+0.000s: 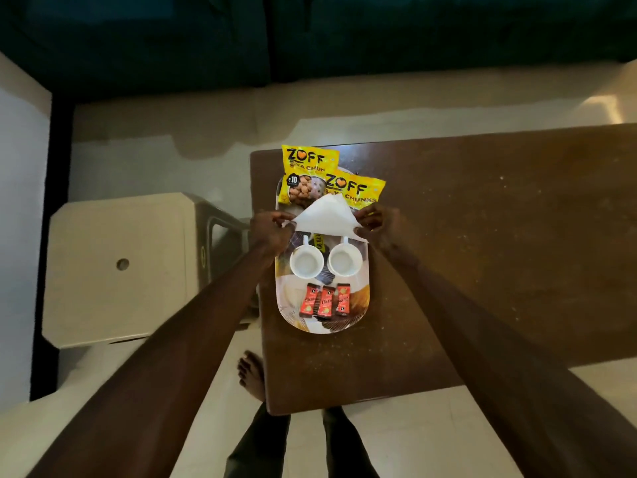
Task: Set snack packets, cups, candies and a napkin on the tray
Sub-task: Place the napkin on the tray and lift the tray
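One napkin (325, 217) is pinched between the left hand (272, 229) and the right hand (377, 225). Beyond that grip lie two yellow snack packets (306, 167); nearer than it stand two white cups (306, 262), then three red candies (325, 300), all on one tray (362, 315).

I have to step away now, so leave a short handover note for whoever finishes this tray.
Left hand and right hand each pinch a corner of the white napkin, held over the middle of the tray.
Done: two yellow snack packets at the far end, overlapping; two white cups side by side; three red candies in a row at the near end.
Left: lay the napkin on the tray and let go.
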